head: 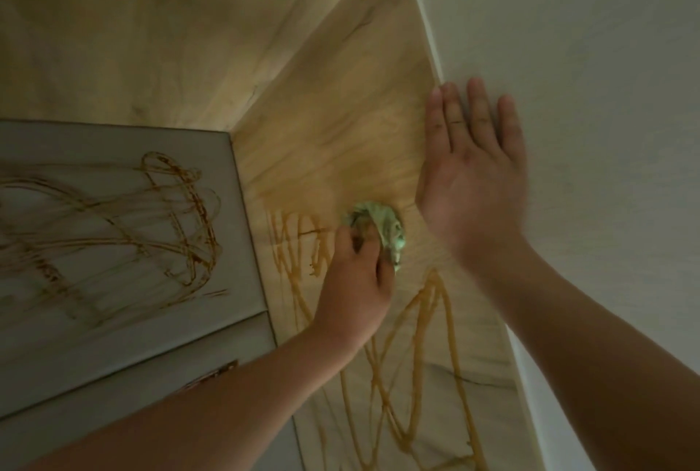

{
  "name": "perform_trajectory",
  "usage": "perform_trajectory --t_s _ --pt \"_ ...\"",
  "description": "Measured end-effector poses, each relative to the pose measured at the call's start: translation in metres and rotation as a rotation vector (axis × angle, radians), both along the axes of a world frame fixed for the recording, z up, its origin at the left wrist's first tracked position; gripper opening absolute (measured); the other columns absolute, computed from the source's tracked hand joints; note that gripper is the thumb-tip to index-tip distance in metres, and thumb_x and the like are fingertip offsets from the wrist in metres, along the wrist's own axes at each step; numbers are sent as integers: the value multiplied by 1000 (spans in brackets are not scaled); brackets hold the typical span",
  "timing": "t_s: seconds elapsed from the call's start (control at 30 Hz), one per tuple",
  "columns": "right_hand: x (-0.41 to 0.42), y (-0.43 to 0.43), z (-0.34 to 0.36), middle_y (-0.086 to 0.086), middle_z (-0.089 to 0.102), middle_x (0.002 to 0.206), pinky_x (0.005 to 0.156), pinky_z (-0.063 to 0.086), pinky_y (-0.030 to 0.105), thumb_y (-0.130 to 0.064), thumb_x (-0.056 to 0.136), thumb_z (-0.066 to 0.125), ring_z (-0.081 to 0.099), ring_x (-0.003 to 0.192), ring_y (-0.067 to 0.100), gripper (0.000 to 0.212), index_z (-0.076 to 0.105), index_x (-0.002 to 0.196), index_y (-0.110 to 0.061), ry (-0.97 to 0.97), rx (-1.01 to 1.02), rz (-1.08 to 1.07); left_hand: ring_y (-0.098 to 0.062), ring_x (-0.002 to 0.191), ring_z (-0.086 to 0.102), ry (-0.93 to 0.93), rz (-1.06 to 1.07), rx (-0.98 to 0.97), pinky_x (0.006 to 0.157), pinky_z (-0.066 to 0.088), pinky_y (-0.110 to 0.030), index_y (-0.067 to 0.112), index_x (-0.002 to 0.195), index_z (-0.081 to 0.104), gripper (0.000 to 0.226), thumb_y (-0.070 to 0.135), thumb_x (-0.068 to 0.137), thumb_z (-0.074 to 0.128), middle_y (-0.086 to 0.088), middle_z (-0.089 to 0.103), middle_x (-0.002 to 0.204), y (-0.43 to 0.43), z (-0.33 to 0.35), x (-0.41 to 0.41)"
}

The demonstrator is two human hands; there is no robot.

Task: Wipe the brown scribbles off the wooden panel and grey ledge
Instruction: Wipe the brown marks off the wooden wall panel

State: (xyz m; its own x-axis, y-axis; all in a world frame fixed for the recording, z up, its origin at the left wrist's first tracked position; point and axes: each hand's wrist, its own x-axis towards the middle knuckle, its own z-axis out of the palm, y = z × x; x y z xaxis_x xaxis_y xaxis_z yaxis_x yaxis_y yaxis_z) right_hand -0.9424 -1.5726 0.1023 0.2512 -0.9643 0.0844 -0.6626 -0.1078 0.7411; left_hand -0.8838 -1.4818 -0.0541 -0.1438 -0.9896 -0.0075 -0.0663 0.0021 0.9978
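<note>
Green cloth [378,233] balled in the left hand [354,281], scrubbing the wooden panel [341,91]. The right hand [473,175] lies flat, fingers straight, against the wall [568,34]. Best bet: press firmly and work down through the scribbles [428,319], then do the ledge [113,137], still marked. No readable writing.

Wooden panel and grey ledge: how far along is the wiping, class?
Done: the upper panel shows only a faint smear. In hand: the left hand grips a green cloth on the panel; the right hand is spread flat by the wall. Left: scribbles lower down, and all over the ledge.
</note>
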Motion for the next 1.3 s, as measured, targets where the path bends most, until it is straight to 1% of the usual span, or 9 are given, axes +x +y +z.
perform_trajectory --t_s 0.17,0.33,0.47,0.7,0.8,0.9,1.07,1.2,1.3 --pt "3 0 -7 15 24 169 129 2 52 -15 103 24 10 159 34 62 17 163 -2 -29 -40 12 -17 80 50 -25 102 103 73 40 -24 6 110 62 16 16 102 51 -2 36 118 -28 -44 0" --pt "-7 -1 -6 15 20 170 129 0 53 -17 107 25 9 159 35 58 18 164 -7 21 -50 35 -26 76 48 -135 99 289 78 47 -35 -2 112 58 18 8 104 46 -20 41 126 -65 -95 -3" --pt "-4 0 -7 15 15 171 127 -6 53 -22 110 31 5 160 36 55 23 165 -23 33 -29 22 -19 70 41 -234 57 417 73 38 -31 0 128 55 28 5 104 43 -23 43 131 -88 -136 6" --pt "-8 -6 -11 19 22 169 124 -1 57 -24 109 39 13 158 41 54 32 162 -20 -21 -50 80 -43 118 58 -214 -110 750 89 50 -38 0 138 53 37 7 102 46 -22 59 131 -111 -214 20" --pt "-15 -4 -14 18 23 169 124 0 56 -22 106 49 15 157 40 59 33 162 -18 -114 -54 81 -42 117 59 -132 -48 826 97 53 -43 4 138 52 41 8 97 47 -24 57 134 -99 -207 13" --pt "-14 -7 -11 16 19 170 124 -4 53 -22 104 52 11 159 37 62 31 162 -18 -148 -23 65 -43 127 50 -81 -8 686 102 43 -38 0 147 40 45 9 103 44 -29 44 144 -69 -159 -4" --pt "-2 -3 -10 19 15 171 125 -5 56 -25 108 27 6 159 41 55 28 163 -22 -17 -15 31 -7 112 40 139 95 342 100 32 -12 4 156 31 52 8 106 46 -3 28 133 -14 -84 -18" --pt "-5 -2 -8 19 15 171 125 -4 57 -24 109 29 6 159 41 54 29 163 -23 -3 -21 20 -34 118 50 -16 6 584 94 34 -20 -1 148 38 45 7 104 43 -24 39 141 -42 -125 -10" --pt "-6 -3 -11 20 18 170 125 -2 58 -23 110 28 9 158 42 52 32 162 -23 5 -31 38 -38 117 55 -171 -98 813 89 42 -26 -3 142 44 41 12 103 45 -29 50 140 -54 -167 -1"
